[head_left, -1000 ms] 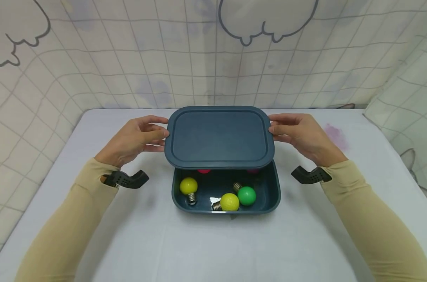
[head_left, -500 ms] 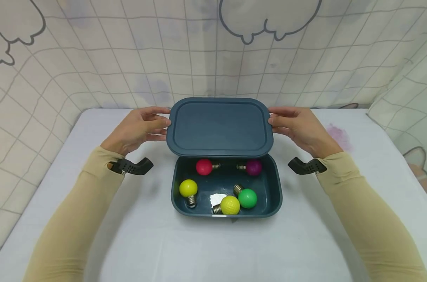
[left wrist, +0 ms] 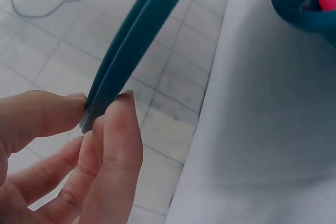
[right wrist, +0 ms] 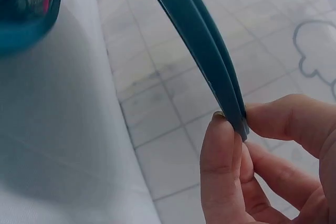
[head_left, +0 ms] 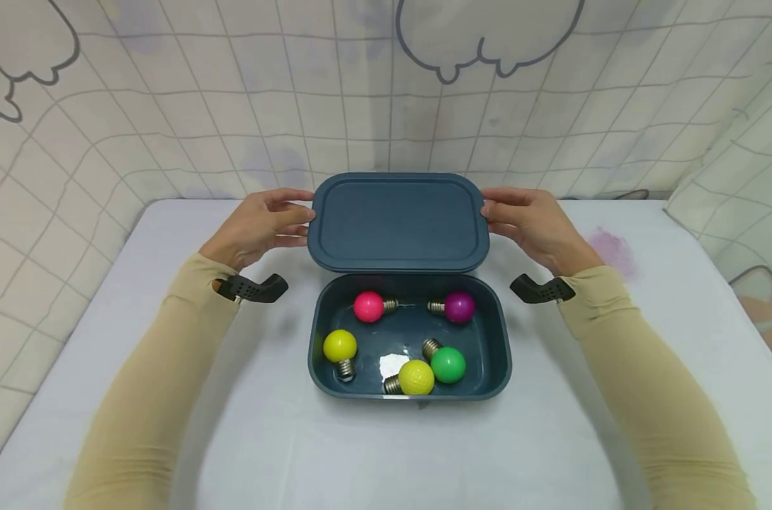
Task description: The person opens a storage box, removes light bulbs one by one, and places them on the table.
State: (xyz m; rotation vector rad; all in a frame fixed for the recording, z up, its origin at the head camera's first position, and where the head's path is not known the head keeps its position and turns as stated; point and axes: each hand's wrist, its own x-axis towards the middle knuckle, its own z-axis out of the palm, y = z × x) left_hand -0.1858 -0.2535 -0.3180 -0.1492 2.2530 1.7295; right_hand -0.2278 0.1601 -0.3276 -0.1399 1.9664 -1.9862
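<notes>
Slate-blue lid (head_left: 399,222), rectangular, round-cornered, rimmed

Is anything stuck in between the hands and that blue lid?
Nothing that I can see: the left hand and right hand pinch opposite ends of the lid directly. The open box sits nearer the person, not in between.

Lid (head_left: 399,223) shows plain dark blue, box (head_left: 401,331) dark blue, far left bulb (head_left: 367,307) pink, far right bulb (head_left: 459,307) purple, near left bulb (head_left: 340,347) yellow, nearest bulb (head_left: 416,377) yellow, near right bulb (head_left: 448,365) green, sleeves (head_left: 163,347) tan, tabletop (head_left: 399,453) white, backdrop (head_left: 367,110) white with grey grid
</notes>
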